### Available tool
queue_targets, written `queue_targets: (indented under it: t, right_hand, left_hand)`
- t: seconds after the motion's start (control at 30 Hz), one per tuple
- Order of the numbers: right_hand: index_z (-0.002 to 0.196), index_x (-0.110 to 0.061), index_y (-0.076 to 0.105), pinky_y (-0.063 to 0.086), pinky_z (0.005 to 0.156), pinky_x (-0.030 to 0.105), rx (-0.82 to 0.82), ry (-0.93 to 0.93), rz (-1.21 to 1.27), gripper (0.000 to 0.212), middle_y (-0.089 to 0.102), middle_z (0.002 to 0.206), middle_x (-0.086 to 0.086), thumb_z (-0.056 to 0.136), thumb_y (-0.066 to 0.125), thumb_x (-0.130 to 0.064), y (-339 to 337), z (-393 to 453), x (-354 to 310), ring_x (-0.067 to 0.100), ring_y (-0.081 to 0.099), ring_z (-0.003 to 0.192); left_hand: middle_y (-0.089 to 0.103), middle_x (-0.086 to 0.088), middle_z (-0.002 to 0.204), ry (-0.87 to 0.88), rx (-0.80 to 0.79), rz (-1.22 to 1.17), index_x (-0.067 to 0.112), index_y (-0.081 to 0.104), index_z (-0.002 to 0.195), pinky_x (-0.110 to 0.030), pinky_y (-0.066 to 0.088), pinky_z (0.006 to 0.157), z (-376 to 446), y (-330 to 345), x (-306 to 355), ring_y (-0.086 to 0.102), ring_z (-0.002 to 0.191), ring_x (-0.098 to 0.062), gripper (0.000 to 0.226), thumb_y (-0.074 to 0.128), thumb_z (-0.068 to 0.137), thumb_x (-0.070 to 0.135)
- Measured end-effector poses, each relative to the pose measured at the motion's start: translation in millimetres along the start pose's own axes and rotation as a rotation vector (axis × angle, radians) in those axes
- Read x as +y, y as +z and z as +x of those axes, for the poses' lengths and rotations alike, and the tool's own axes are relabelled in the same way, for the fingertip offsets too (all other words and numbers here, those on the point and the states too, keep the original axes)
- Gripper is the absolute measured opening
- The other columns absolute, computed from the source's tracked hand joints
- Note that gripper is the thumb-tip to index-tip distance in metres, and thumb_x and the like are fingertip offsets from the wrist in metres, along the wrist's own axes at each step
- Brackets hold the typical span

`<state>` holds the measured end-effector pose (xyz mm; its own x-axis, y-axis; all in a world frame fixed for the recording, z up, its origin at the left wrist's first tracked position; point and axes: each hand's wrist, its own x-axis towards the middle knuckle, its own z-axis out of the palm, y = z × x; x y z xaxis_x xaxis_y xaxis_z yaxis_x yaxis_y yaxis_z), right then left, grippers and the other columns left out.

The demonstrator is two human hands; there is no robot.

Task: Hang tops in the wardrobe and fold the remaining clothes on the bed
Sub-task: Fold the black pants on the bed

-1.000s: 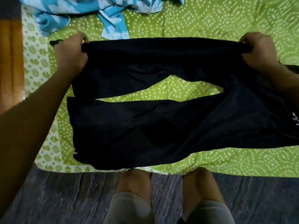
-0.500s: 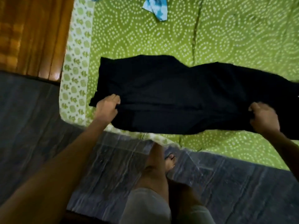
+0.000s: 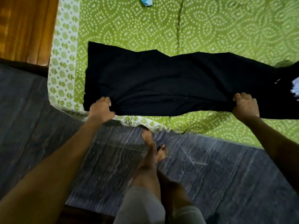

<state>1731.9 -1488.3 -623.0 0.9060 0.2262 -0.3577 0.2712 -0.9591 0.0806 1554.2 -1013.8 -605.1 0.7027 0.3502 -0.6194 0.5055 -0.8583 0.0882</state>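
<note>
Green cotton bedsheet (image 3: 210,26), printed with white dotted swirls and edged by a pale border of green motifs, covers the bed and fills the upper part of the view. Below it runs the dark grey streaked stone floor (image 3: 210,175), where the person stands close against the mattress edge, and a brown wooden panel (image 3: 24,28) shows at the upper left.

Next in size is the long black soft-fabric garment (image 3: 161,83), which lies across the sheet near the bed's front edge, doubled lengthwise with its far side flat and wrinkled. Its right end runs out of the frame, where a little white marking shows. A scrap of blue-and-white patterned cloth (image 3: 146,0) peeks in at the top edge, well apart from it.

The left hand (image 3: 101,109) grips the near edge of the garment close to its left end, fingers curled over the cloth. The right hand (image 3: 245,105) clenches the same near edge far along to the right, bunching a fold in its fist.

By my reading the folding step is in hand: this is one of the remaining clothes, halved along its length and being laid down. The next move likely calls for letting the edge settle, smoothing the wrinkles, then carrying one end over the other to shorten the piece without dragging it off the bed.
</note>
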Motion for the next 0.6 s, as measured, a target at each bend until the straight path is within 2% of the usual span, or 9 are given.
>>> queue_targets:
  t: [0.07, 0.13, 0.27, 0.37, 0.47, 0.53, 0.6]
  right_hand:
    - [0.104, 0.005, 0.056, 0.036, 0.08, 0.048, -0.025, -0.01, -0.005, 0.033, 0.054, 0.102, 0.031, 0.072, 0.059, 0.008, 3, 0, 2, 0.046, 0.049, 0.098]
    - [0.103, 0.005, 0.056, 0.035, 0.08, 0.048, -0.003, -0.028, -0.038, 0.034, 0.054, 0.1, 0.029, 0.07, 0.061, 0.007, 5, 0, 9, 0.045, 0.05, 0.096]
    - [0.099, 0.004, 0.055, 0.035, 0.084, 0.051, 0.068, -0.019, -0.064, 0.033, 0.053, 0.093, 0.027, 0.068, 0.061, 0.007, 10, -1, 37, 0.042, 0.049, 0.09]
    - [0.101, 0.003, 0.055, 0.032, 0.094, 0.054, 0.117, -0.025, -0.042, 0.028, 0.052, 0.097, 0.027, 0.073, 0.052, 0.004, 8, 4, 64, 0.041, 0.048, 0.096]
    - [0.106, 0.004, 0.055, 0.024, 0.103, 0.06, 0.121, -0.115, -0.05, 0.04, 0.052, 0.11, 0.029, 0.075, 0.032, -0.008, 5, 25, 99, 0.041, 0.044, 0.115]
    - [0.119, 0.004, 0.051, 0.009, 0.11, 0.061, 0.086, -0.113, -0.06, 0.039, 0.043, 0.132, 0.029, 0.082, 0.041, -0.003, -5, 43, 124, 0.04, 0.026, 0.136]
    - [0.129, 0.003, 0.044, -0.003, 0.112, 0.059, 0.065, -0.105, -0.092, 0.045, 0.032, 0.144, 0.026, 0.084, 0.05, -0.002, -15, 63, 151, 0.038, 0.012, 0.143]
  left_hand:
    - [0.051, -0.011, 0.103, 0.004, 0.123, -0.073, 0.008, 0.051, 0.1, -0.039, 0.042, 0.079, -5, -2, 19, 0.052, 0.098, -0.03, 0.033, 0.069, 0.073, 0.016]
    - [0.052, -0.011, 0.098, 0.104, 0.219, -0.181, 0.007, 0.054, 0.096, -0.041, 0.044, 0.079, -11, 3, 55, 0.053, 0.092, -0.029, 0.03, 0.068, 0.071, 0.015]
    - [0.055, -0.011, 0.099, 0.501, 0.159, -0.176, 0.006, 0.059, 0.098, -0.04, 0.044, 0.085, -17, 26, 161, 0.055, 0.095, -0.031, 0.032, 0.059, 0.069, 0.019]
    - [0.054, -0.008, 0.108, 0.657, 0.135, -0.151, 0.008, 0.058, 0.107, -0.031, 0.032, 0.089, -19, 44, 255, 0.052, 0.104, -0.026, 0.03, 0.062, 0.078, 0.014]
    - [0.048, -0.007, 0.126, 0.721, 0.177, -0.108, 0.011, 0.053, 0.121, -0.03, 0.025, 0.098, -15, 57, 340, 0.045, 0.117, -0.023, 0.043, 0.063, 0.081, 0.021]
    - [0.042, -0.005, 0.135, 0.71, 0.192, -0.058, 0.013, 0.045, 0.131, -0.032, 0.023, 0.105, -11, 65, 391, 0.04, 0.125, -0.023, 0.054, 0.064, 0.082, 0.029]
    - [0.04, -0.004, 0.135, 0.642, 0.177, -0.007, 0.015, 0.036, 0.137, -0.034, 0.025, 0.105, -6, 73, 434, 0.038, 0.125, -0.023, 0.062, 0.062, 0.084, 0.034]
